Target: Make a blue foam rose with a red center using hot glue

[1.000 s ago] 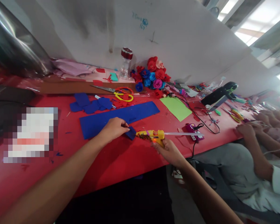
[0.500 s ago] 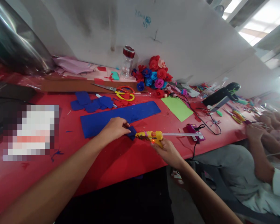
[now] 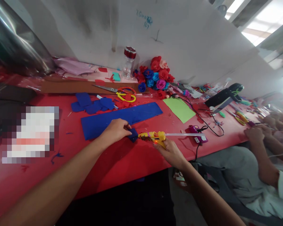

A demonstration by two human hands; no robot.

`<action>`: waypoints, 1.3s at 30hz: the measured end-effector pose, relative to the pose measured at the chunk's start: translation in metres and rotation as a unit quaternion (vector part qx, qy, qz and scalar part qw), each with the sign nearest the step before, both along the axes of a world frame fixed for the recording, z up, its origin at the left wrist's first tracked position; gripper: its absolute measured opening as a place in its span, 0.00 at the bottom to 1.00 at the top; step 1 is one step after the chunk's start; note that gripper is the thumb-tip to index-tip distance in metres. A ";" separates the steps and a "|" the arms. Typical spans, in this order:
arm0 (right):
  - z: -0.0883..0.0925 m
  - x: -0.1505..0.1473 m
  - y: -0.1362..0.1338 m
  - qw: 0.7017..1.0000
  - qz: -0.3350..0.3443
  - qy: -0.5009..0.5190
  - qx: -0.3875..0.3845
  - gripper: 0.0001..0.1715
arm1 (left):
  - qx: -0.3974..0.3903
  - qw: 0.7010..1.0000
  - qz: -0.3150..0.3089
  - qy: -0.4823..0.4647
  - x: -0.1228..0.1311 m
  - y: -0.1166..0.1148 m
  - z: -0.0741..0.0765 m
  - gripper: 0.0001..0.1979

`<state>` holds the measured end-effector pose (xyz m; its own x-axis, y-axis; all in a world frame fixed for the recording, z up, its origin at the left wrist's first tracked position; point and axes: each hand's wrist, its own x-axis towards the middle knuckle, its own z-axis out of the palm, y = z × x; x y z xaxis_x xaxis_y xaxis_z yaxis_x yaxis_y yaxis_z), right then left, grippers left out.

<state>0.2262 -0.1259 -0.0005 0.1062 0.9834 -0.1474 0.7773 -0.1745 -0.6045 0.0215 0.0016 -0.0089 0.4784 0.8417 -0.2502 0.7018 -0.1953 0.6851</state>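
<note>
The left hand (image 3: 115, 130) pinches a small blue foam piece (image 3: 133, 135) at its fingertips on the red table (image 3: 122, 166). The right hand (image 3: 171, 152) grips a glue gun (image 3: 153, 136), its nozzle at the piece. With fingers this close, a slip of the hot tip could burn them.

Red table (image 3: 122, 169), near edge: bare, open lane. Middle: glue gun (image 3: 153, 136) held crosswise. Behind: blue foam strip (image 3: 101, 121) (flat), scraps (image 3: 91, 105), scissors (image 3: 124, 94), flower heap (image 3: 155, 75), bottle (image 3: 128, 62). Right: purple plug (image 3: 195, 129), looped black cable (image 3: 202, 127), co-worker's arm (image 3: 261, 157).
</note>
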 end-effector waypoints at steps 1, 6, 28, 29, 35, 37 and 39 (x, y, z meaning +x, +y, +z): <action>0.000 0.001 0.000 1.000 -0.001 0.000 0.002 0.16 | -0.001 1.000 0.002 -0.004 0.000 0.000 0.000 0.09; 0.000 0.003 0.001 1.000 -0.002 -0.011 0.013 0.15 | -0.006 1.000 0.007 -0.014 0.000 0.000 -0.001 0.08; 0.006 0.048 0.109 0.913 -0.256 0.287 0.137 0.12 | -0.030 0.965 0.148 -0.212 -0.011 0.008 0.000 0.08; 0.004 0.049 0.122 0.911 -0.267 0.282 0.138 0.10 | -0.037 0.962 0.158 -0.221 -0.011 0.008 0.001 0.08; -0.011 0.055 0.154 0.910 -0.323 0.215 0.146 0.05 | -0.039 0.955 0.173 -0.239 -0.012 0.006 0.009 0.08; -0.013 0.057 0.147 0.908 -0.341 0.181 0.160 0.06 | -0.043 0.952 0.178 -0.246 -0.013 0.005 0.012 0.08; -0.011 0.054 0.137 0.907 -0.349 0.152 0.180 0.11 | -0.046 0.949 0.182 -0.255 -0.014 0.006 0.013 0.07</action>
